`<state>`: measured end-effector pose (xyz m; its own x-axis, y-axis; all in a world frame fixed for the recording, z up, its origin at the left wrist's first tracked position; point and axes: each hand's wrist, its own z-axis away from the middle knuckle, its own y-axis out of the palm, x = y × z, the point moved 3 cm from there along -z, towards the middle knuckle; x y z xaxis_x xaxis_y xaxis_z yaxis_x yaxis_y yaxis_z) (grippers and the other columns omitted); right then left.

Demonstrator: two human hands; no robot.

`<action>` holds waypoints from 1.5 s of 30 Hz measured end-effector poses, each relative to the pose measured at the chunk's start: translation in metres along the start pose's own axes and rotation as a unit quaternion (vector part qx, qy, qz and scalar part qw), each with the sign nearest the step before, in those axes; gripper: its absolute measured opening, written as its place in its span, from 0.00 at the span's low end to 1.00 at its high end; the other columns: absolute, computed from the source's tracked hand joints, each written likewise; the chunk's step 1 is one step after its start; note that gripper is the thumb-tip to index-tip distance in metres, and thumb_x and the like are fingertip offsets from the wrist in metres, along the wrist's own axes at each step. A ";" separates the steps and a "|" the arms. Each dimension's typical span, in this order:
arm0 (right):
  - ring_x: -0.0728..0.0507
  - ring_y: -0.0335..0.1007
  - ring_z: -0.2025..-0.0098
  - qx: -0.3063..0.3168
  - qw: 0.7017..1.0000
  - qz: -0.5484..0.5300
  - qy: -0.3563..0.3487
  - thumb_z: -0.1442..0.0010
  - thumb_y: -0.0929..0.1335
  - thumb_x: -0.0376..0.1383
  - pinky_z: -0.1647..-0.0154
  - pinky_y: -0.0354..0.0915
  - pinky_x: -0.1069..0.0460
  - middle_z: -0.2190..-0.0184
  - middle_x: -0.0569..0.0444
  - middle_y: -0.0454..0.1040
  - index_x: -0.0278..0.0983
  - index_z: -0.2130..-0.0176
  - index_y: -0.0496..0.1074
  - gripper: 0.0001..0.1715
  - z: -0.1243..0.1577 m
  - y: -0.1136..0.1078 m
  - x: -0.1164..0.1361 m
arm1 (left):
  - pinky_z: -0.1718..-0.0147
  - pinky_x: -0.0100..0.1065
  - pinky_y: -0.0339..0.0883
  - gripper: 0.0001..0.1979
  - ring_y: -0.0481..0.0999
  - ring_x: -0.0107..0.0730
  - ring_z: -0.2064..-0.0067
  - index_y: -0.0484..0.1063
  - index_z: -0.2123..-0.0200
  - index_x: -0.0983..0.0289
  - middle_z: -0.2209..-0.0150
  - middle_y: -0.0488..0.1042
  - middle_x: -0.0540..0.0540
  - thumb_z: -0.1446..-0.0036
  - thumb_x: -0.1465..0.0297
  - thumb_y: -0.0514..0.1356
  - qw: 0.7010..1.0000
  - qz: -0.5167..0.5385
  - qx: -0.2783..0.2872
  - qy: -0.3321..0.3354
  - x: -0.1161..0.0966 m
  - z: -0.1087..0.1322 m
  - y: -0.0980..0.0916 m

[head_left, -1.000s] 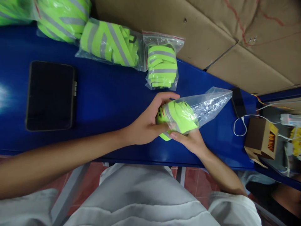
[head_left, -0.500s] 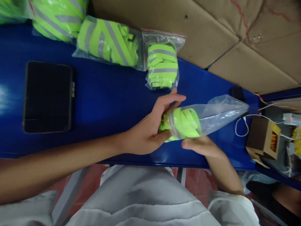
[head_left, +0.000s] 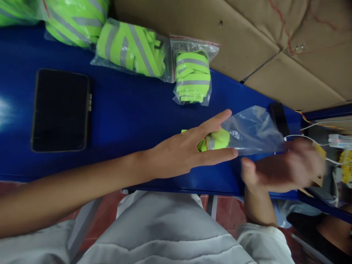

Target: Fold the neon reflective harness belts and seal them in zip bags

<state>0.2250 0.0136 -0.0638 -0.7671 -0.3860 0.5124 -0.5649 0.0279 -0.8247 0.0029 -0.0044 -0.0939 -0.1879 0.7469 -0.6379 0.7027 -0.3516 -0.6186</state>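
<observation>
My left hand (head_left: 192,148) reaches in from the left, its thumb and a finger straddling a rolled neon-yellow reflective strap (head_left: 220,139). The roll sits partly inside a clear plastic bag (head_left: 255,130) that stretches out to the right, and part of it is hidden under my palm. At the bag's far end, my right hand (head_left: 286,170) is smeared by motion. Its thumb sticks up, but whether the fingers touch the bag cannot be made out.
Bagged neon straps (head_left: 192,77) line the back of the blue table (head_left: 132,106). A dark tablet (head_left: 62,110) lies at left and a phone (head_left: 279,117) at right. Brown cardboard (head_left: 247,36) borders the back. Cables and a small white device (head_left: 339,141) stand far right.
My right hand has moved right, from under the roll toward the bag's far end. My left hand has slid right, its fingers now extended along the roll. The bag has spread wider.
</observation>
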 end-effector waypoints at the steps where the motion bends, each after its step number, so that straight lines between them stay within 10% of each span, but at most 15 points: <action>1: 0.30 0.74 0.40 -0.001 1.000 0.022 -0.015 0.39 0.74 0.59 0.42 0.68 0.37 0.50 0.49 0.80 0.51 0.40 0.76 0.32 0.002 0.002 0.005 | 0.40 0.49 0.80 0.40 0.55 0.49 0.22 0.54 0.30 0.46 0.19 0.26 0.55 0.37 0.87 0.53 1.000 -0.008 0.002 0.001 -0.001 0.000 0.001; 8: 0.40 0.79 0.53 -0.072 0.968 0.177 -0.163 0.29 0.71 0.44 0.47 0.63 0.43 0.54 0.53 0.81 0.46 0.42 0.75 0.18 0.038 0.006 0.042 | 0.37 0.60 0.73 0.34 0.50 0.59 0.23 0.52 0.29 0.45 0.21 0.17 0.49 0.30 0.83 0.46 1.000 -0.001 -0.010 -0.018 -0.005 -0.001 0.001; 16: 0.37 0.72 0.45 -0.006 0.960 0.161 -0.228 0.27 0.68 0.44 0.45 0.64 0.42 0.51 0.46 0.78 0.37 0.39 0.70 0.22 0.040 0.021 0.042 | 0.39 0.48 0.79 0.36 0.62 0.55 0.26 0.53 0.27 0.41 0.19 0.34 0.49 0.30 0.74 0.60 0.998 0.054 -0.019 -0.038 0.002 0.006 0.015; 23: 0.40 0.71 0.43 -0.008 0.960 0.178 -0.218 0.29 0.68 0.34 0.46 0.64 0.44 0.49 0.50 0.79 0.45 0.43 0.72 0.16 0.045 0.033 0.038 | 0.27 0.65 0.57 0.26 0.56 0.52 0.23 0.65 0.41 0.55 0.25 0.54 0.61 0.40 0.78 0.59 0.996 0.019 -0.032 0.086 -0.007 0.006 0.013; 27: 0.38 0.71 0.41 0.012 0.954 0.197 -0.226 0.31 0.70 0.33 0.44 0.65 0.43 0.46 0.48 0.78 0.43 0.42 0.72 0.19 0.042 0.046 0.037 | 0.33 0.63 0.67 0.24 0.63 0.53 0.28 0.63 0.44 0.55 0.32 0.64 0.63 0.45 0.73 0.59 0.987 0.079 -0.142 0.006 -0.001 0.005 0.005; 33: 0.38 0.73 0.43 0.016 0.954 0.207 -0.218 0.31 0.71 0.31 0.48 0.68 0.44 0.50 0.44 0.78 0.37 0.37 0.68 0.26 0.034 0.049 0.039 | 0.26 0.54 0.57 0.13 0.60 0.42 0.27 0.63 0.43 0.55 0.33 0.62 0.57 0.28 0.68 0.56 0.937 0.070 -0.268 -0.214 0.028 0.002 -0.012; 45: 0.35 0.72 0.42 0.031 0.970 0.181 -0.158 0.29 0.71 0.37 0.43 0.70 0.40 0.47 0.41 0.74 0.40 0.26 0.58 0.38 0.031 0.036 0.017 | 0.25 0.49 0.57 0.30 0.57 0.41 0.23 0.56 0.33 0.54 0.28 0.60 0.58 0.36 0.73 0.58 0.932 0.307 -0.095 -0.169 0.041 -0.003 0.001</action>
<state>0.2010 -0.0205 -0.0916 -0.7745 -0.6252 0.0963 -0.2500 0.1628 -0.9545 -0.0019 0.0280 -0.1192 0.1060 0.2061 -0.9728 0.8520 -0.5232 -0.0180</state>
